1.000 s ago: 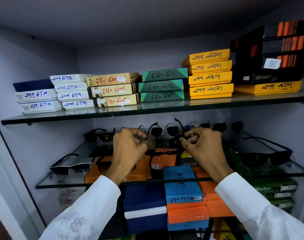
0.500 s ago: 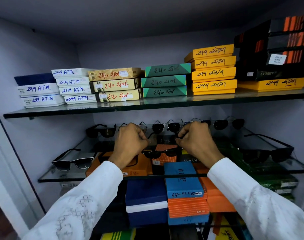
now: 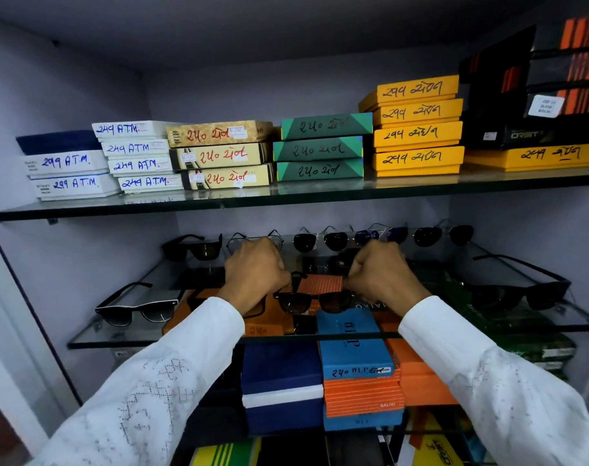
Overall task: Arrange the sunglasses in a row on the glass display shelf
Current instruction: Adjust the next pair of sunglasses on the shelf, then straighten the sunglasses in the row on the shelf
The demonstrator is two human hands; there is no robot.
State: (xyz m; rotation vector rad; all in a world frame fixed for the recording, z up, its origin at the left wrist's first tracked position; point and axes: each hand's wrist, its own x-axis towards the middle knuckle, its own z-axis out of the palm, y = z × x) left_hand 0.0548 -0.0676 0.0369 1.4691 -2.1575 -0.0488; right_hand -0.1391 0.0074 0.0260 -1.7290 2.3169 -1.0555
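Note:
Both hands hold one pair of dark-lensed sunglasses (image 3: 315,301) just above the middle of the glass display shelf (image 3: 125,341). My left hand (image 3: 254,274) pinches its left temple, my right hand (image 3: 380,274) its right temple, lenses facing me. A row of several sunglasses lines the shelf's back: a black pair (image 3: 192,248), a thin-rimmed pair (image 3: 239,240) partly behind my left hand, aviators (image 3: 320,239), a blue-lensed pair (image 3: 377,234) and a dark pair (image 3: 444,234). A black-and-white pair (image 3: 138,306) lies front left, a black pair (image 3: 521,292) front right.
An upper glass shelf (image 3: 286,193) carries stacked labelled boxes in white, tan, green (image 3: 320,149), yellow (image 3: 417,132) and black. Blue (image 3: 353,348), orange and navy boxes are stacked beneath the display shelf and show through it. Cabinet walls close in left and right.
The held sunglasses have come down and toward me from the back row, their temples now spread open between my hands. The camera has moved closer.

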